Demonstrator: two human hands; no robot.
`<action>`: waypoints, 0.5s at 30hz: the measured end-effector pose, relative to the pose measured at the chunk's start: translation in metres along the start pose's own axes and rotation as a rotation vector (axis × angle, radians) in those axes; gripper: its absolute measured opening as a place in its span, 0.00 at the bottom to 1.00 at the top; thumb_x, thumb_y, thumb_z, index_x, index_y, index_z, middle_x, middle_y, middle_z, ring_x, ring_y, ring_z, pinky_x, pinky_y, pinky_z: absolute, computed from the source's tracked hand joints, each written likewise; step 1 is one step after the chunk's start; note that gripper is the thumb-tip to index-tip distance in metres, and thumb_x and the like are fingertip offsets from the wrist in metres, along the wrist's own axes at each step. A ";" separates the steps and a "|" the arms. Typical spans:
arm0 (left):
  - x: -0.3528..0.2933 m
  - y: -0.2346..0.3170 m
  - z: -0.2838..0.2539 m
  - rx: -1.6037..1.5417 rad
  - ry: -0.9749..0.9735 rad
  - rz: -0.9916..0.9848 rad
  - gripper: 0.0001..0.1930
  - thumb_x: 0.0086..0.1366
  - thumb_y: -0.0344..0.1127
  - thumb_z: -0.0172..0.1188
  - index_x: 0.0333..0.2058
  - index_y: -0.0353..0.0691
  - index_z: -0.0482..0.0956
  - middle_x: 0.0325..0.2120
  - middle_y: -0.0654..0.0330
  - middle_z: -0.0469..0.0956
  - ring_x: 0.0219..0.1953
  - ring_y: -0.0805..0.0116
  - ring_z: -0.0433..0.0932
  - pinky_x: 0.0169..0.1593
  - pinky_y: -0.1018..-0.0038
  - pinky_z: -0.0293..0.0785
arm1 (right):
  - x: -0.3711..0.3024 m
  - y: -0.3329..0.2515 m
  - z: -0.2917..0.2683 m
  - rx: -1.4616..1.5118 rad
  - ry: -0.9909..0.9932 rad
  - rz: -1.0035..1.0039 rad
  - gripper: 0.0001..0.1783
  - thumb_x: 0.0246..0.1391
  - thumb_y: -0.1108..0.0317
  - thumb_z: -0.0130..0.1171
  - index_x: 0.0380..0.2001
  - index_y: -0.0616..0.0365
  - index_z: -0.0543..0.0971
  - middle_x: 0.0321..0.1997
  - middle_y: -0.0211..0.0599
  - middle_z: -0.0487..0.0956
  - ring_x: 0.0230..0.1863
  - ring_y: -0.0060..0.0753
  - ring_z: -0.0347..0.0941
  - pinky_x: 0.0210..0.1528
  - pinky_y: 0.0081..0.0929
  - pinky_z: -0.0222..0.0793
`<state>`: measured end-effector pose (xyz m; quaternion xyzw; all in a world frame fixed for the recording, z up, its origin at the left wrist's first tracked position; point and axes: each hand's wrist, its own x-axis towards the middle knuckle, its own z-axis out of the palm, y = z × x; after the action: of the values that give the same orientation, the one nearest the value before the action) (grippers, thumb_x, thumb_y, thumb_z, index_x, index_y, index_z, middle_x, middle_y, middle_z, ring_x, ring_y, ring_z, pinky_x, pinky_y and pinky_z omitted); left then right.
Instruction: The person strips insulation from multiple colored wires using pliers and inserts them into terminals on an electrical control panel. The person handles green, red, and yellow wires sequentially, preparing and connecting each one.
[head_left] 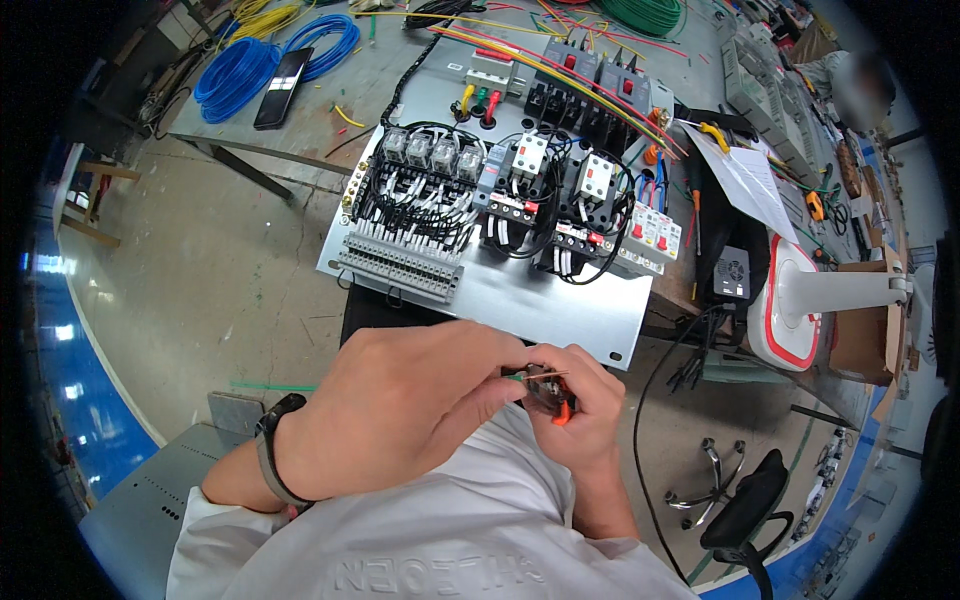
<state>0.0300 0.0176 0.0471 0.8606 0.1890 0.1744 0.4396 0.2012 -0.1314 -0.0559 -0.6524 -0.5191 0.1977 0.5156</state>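
My left hand [400, 395] is closed, with thumb and fingers pinching a green wire. A length of the green wire [270, 386] sticks out to the left behind my wrist. Bare copper strands [546, 375] stick out past the fingertips toward my right hand. Curled around a dark hand tool with orange on its handle [563, 412], my right hand [592, 405] is closed beside the copper end. Fingers hide most of the tool, so its exact kind cannot be told. Both hands are in front of the metal mounting plate [560, 310].
Relays [432, 152], a terminal block [398, 265], contactors [594, 178] and breakers [655, 235] sit on the plate. Blue wire coils [235, 80] and a phone [284, 88] lie at the back left. On the right are papers [745, 175], a white-and-red stand [790, 300] and a chair [755, 500].
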 end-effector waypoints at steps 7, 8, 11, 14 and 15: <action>-0.001 0.001 -0.009 0.058 -0.050 0.070 0.14 0.61 0.25 0.74 0.46 0.35 0.86 0.41 0.53 0.86 0.38 0.52 0.87 0.40 0.65 0.84 | -0.003 -0.003 0.006 0.058 -0.057 0.031 0.26 0.40 0.85 0.70 0.47 0.60 0.87 0.30 0.39 0.80 0.26 0.36 0.76 0.30 0.28 0.71; -0.002 0.002 -0.010 0.071 -0.064 0.071 0.14 0.61 0.25 0.75 0.46 0.35 0.87 0.42 0.53 0.87 0.39 0.52 0.88 0.40 0.65 0.84 | -0.004 -0.003 0.007 0.069 -0.071 0.031 0.26 0.40 0.85 0.71 0.47 0.59 0.87 0.30 0.39 0.80 0.26 0.35 0.76 0.29 0.28 0.71; -0.003 0.002 -0.016 0.126 -0.108 0.106 0.14 0.60 0.26 0.76 0.45 0.36 0.87 0.40 0.53 0.87 0.37 0.53 0.88 0.37 0.65 0.84 | -0.007 -0.003 0.010 0.114 -0.119 0.038 0.25 0.40 0.85 0.72 0.46 0.59 0.87 0.30 0.39 0.80 0.26 0.35 0.75 0.28 0.28 0.70; -0.003 -0.002 -0.023 0.191 -0.164 0.171 0.15 0.58 0.28 0.76 0.44 0.36 0.87 0.39 0.54 0.87 0.36 0.55 0.87 0.35 0.65 0.83 | -0.012 -0.001 0.012 0.176 -0.192 0.058 0.23 0.41 0.84 0.74 0.45 0.60 0.86 0.30 0.38 0.80 0.25 0.35 0.75 0.28 0.28 0.70; -0.003 -0.002 -0.025 0.218 -0.187 0.199 0.15 0.58 0.29 0.76 0.44 0.37 0.87 0.38 0.55 0.87 0.35 0.56 0.87 0.35 0.65 0.82 | -0.013 -0.001 0.012 0.191 -0.218 0.061 0.22 0.42 0.83 0.74 0.45 0.60 0.86 0.30 0.38 0.80 0.25 0.35 0.76 0.28 0.28 0.71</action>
<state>0.0150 0.0344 0.0588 0.9301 0.0789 0.1149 0.3398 0.1861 -0.1380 -0.0630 -0.5907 -0.5307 0.3312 0.5097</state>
